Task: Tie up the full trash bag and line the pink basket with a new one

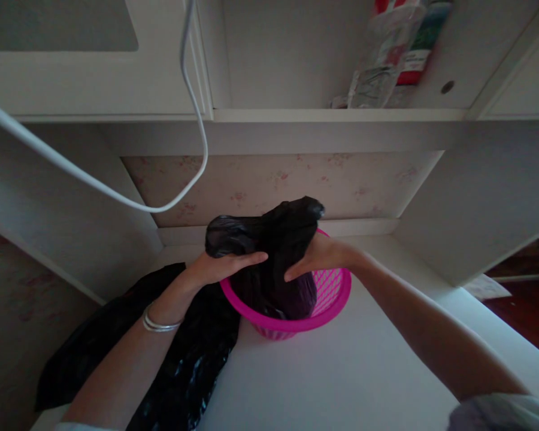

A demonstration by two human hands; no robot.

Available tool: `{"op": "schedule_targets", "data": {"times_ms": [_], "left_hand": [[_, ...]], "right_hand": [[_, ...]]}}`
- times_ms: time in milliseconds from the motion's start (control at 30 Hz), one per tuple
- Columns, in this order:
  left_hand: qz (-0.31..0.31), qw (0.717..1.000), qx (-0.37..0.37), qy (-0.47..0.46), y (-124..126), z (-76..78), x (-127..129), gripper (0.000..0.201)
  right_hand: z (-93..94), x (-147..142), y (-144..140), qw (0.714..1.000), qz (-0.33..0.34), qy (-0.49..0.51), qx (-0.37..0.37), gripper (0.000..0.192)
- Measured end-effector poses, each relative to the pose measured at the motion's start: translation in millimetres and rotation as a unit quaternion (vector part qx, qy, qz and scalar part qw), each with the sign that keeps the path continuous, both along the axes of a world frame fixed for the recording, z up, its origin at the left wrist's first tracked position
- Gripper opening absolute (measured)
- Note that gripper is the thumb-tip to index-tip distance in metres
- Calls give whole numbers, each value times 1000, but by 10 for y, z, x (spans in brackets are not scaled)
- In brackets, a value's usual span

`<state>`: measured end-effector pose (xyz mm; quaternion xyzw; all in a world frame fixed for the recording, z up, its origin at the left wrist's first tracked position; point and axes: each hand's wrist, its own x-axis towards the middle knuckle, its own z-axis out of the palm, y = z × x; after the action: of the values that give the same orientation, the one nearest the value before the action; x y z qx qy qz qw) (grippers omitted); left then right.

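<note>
A pink plastic basket (291,325) with lattice sides stands on the white surface in front of me. Bunched black plastic bag (281,239) fills its left part and rises above the rim. My left hand (227,263) grips the bag from the left, thumb lying across the front and fingers hidden behind the plastic. From the right, my right hand (317,257) clasps the same bag, its thumb in front and the other fingers out of sight. More black plastic bags (197,353) lie spread under and beside my left forearm, left of the basket.
A white cable (161,209) loops down at the upper left, close to the camera. Above is a white shelf (296,115) holding a clear plastic container (377,66) and a bottle (420,54). White side panels flank the surface (341,371); floral wallpaper (278,179) is behind.
</note>
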<state>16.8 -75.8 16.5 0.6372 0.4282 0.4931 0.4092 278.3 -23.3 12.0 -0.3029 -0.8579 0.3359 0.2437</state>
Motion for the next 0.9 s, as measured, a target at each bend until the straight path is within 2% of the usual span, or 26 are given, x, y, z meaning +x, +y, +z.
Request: {"op": "schedule_targets", "data": {"times_ms": [67,167,267,333,433,600,767,900], "left_hand": [[-10,999,49,10,14,46,192,33],[-7,995,93,22,14,72,349,28],[32,993,110,5,12,66,331,27],[52,992,112,6,19,27,227,28],[56,993,101,19,20,-91,-13,33],[96,988,122,6,-153,-352,-296,26],[87,987,127,50,-377,-607,-275,29],[96,982,140,77,-394,-718,-224,31]], "right_hand": [[1,-205,-28,999,40,-8,26,99],[-16,-379,-75,998,52,-6,39,93],[-53,-427,-75,998,29,-17,48,82],[-75,-409,-47,998,8,-25,56,64],[-67,-323,13,997,-19,-2,77,44],[5,-123,88,991,-47,79,99,38],[90,-63,77,988,-28,99,116,34],[286,-88,47,978,-21,144,152,31]]}}
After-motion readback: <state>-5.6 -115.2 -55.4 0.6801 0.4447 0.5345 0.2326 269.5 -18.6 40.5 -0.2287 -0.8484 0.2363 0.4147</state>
